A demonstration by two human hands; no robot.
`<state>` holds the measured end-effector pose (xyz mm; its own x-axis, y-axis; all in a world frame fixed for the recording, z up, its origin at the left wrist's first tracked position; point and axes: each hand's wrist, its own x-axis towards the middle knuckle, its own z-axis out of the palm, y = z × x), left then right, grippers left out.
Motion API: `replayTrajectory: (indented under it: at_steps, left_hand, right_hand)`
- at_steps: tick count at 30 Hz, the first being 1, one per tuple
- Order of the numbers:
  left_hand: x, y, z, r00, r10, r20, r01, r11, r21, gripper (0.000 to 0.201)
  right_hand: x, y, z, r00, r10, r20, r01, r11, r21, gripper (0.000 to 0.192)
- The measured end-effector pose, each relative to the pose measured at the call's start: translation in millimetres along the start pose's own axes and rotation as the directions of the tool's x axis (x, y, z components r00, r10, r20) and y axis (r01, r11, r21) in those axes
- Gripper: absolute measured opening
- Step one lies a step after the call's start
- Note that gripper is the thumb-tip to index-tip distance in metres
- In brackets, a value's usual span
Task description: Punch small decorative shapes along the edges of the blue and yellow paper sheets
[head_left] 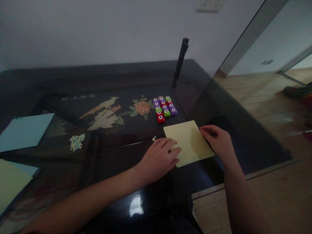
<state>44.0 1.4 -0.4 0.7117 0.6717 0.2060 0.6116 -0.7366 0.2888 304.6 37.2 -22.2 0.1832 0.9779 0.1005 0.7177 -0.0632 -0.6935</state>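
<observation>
A squarish sheet or thin stack of pale yellow paper (188, 139) lies on the dark glossy table, with small cut-out marks along its near edge. My left hand (159, 156) rests over its left edge, fingers slightly bent and apart, with a small dark spot showing between them. At the right edge, my right hand (218, 139) pinches the paper between thumb and forefinger. Just beyond the paper stand several small red, green and purple blocks (164, 107) with eye-like white tops, grouped in columns. A tiny paper scrap (154, 138) sits by my left hand.
Small pale paper cut-outs (77, 142) form a pile to the left. Farther left lie a light blue sheet (26, 131) and a yellow sheet (12, 185). A dark upright post (180, 61) rises at the back, near the wall. The table's right edge borders a tiled floor (270, 123).
</observation>
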Motion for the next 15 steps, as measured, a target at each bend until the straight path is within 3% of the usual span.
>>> replayTrajectory:
  at_steps: [6,15]
  left_hand:
    - [-23,6,14.6,0.996,0.044,0.076,-0.045,0.999,0.01,0.043]
    - [-36,6,12.7,0.993,0.043,0.114,-0.046,0.998,0.03,0.055]
  right_hand:
    - [0,3,3,1.0,0.019,0.015,-0.02,0.999,0.03,0.026]
    - [-1,-2,4,0.997,0.029,0.073,-0.035,0.996,0.085,0.025]
